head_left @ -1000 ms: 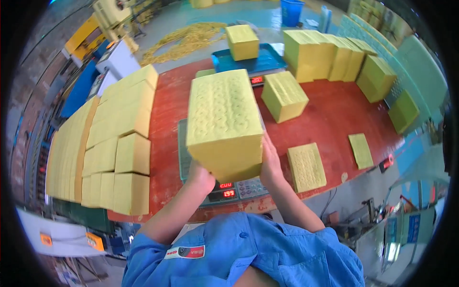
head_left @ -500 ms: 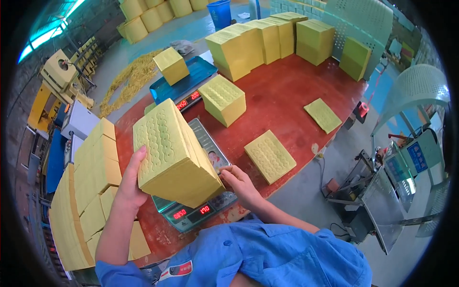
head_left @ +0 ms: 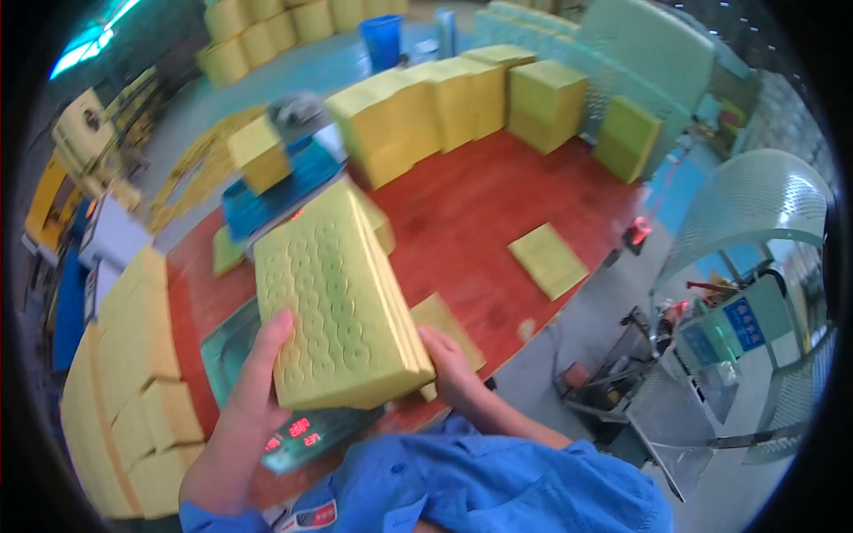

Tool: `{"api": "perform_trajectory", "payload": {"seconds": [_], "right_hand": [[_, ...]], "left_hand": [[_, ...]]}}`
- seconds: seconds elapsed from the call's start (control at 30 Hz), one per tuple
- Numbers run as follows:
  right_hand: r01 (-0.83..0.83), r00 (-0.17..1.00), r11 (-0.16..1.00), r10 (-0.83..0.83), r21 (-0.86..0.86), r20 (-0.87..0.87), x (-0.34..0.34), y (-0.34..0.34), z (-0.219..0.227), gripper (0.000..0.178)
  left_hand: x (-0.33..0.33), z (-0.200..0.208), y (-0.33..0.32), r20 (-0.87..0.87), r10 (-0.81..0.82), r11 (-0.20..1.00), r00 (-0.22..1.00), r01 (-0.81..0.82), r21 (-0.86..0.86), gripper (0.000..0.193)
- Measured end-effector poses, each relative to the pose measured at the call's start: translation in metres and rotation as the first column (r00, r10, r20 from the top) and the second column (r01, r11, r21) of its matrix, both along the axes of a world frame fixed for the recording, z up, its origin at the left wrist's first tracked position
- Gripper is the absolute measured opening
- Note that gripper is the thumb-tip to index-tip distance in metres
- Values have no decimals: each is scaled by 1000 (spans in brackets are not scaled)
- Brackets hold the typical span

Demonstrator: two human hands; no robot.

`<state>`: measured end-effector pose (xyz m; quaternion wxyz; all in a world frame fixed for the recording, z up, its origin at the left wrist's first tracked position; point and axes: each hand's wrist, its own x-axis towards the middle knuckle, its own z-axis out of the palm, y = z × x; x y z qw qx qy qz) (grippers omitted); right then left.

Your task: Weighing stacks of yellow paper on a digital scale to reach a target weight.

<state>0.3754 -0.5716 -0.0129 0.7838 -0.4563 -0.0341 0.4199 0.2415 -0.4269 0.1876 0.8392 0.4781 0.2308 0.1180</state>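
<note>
A thick stack of yellow paper sheets (head_left: 329,311), its top face stamped with rows of coin-like curls, is held tilted between my hands above the table. My left hand (head_left: 258,369) grips its left side, with the thumb lying on the patterned face. At the lower right edge, my right hand (head_left: 455,369) clasps the stack, its fingertips partly hidden behind it. A gap shows between layers along the right side. Underneath is a digital scale (head_left: 222,351) with red lit figures, largely covered by the stack and my left arm.
On the red table (head_left: 453,204) lie a low paper stack (head_left: 451,327), partly hidden, and a thin one (head_left: 548,261). Tall stacks (head_left: 382,124) line the far edge. A blue tray (head_left: 284,200) carries a paper block (head_left: 259,155). More blocks (head_left: 133,382) are piled at left.
The stack has turned so its patterned face points more toward me. My right hand has shifted from pinching near the lower edge to clasping the side. The view has swung right.
</note>
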Motion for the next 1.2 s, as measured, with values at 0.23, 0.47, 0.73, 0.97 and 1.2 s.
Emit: {"api": "perform_trajectory", "payload": {"seconds": [0.23,0.47,0.73,0.97,1.2], "right_hand": [[109,957,994,-105,-1,271,238,-49,20,36],[82,981,993,-67,-80,180,485,-57,-4,42],[78,990,988,-60,-135,131,618,-36,-52,49],[365,930,926,-358,-96,86,584,-52,-62,45],[444,647,865,-129,-233,752,556,-47,-49,19]], "left_hand": [[223,-12,-37,154,-120,992,981,112,58,52],[476,-57,-31,-15,-265,964,964,265,13,58],[620,-102,-27,-88,-163,985,983,167,37,67],[656,-102,-48,-177,99,989,979,-76,130,67],[676,-135,-31,-10,-15,985,1000,16,169,68]]}}
